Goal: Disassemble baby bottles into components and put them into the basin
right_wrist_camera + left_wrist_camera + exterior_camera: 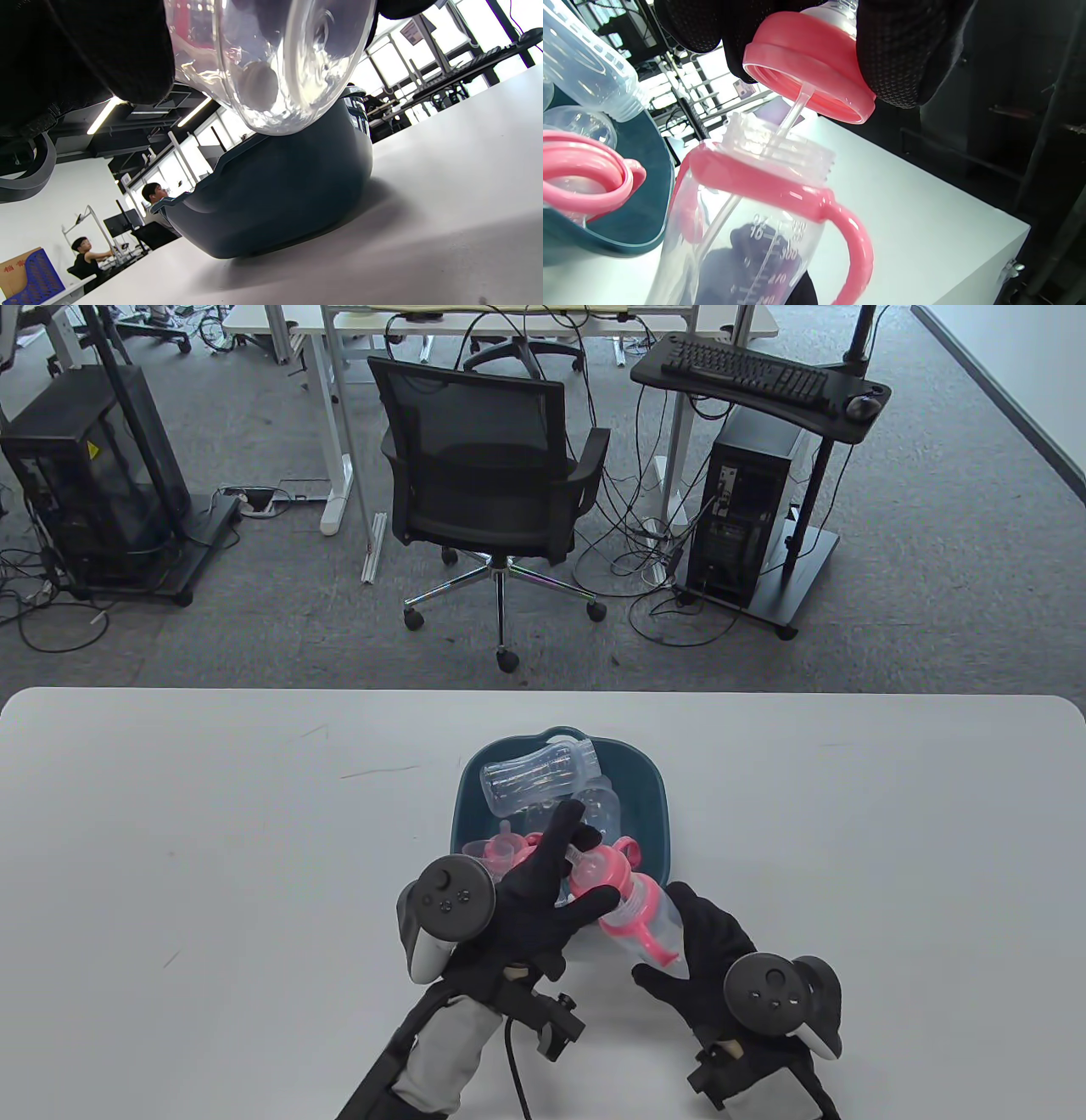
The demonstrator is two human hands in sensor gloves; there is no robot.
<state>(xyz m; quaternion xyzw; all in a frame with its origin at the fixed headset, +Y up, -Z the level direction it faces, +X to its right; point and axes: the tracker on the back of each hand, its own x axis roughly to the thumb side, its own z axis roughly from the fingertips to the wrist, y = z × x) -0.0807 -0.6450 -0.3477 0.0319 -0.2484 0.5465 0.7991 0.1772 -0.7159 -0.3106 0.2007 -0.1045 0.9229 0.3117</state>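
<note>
The white table [212,831] carries a dark teal basin [653,797] near its middle. Inside the basin lie two clear bottle bodies [543,774], one across the other, and pink parts [501,848] at the near side, including a pink handle ring [583,178] seen in the left wrist view.

The right hand [704,950] is curled around the lower body of a clear baby bottle [653,920], holding it tilted just in front of the basin, off the table. The bottle's pink handle collar [780,190] sits around its threaded neck, which is uncovered. Printed measuring marks show on the bottle wall.

The left hand [543,891] pinches the pink cap [810,63] between thumb and fingers [899,55]. The cap sits tilted just above the bottle neck, apart from the threads. A clear straw [793,114] hangs from the underside of the cap and runs down through the neck into the bottle.
</note>
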